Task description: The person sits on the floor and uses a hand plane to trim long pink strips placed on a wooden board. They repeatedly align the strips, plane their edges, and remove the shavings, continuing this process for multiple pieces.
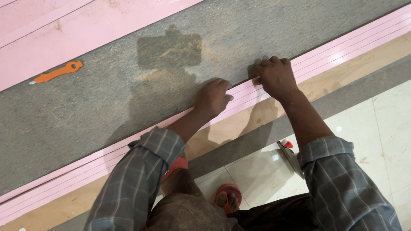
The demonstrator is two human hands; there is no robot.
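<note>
In the head view, the left hand is curled, knuckles up, its fingers hooked over the near edge of the grey slab, resting on the pink strips that run beneath that edge. Just beside it, the right hand grips the same edge with bent fingers. Both forearms reach forward in checked sleeves. An orange tool lies well beyond the left hand.

Grey slab lies on pink boards over the tiled floor. Orange tool rests on the slab.
</note>
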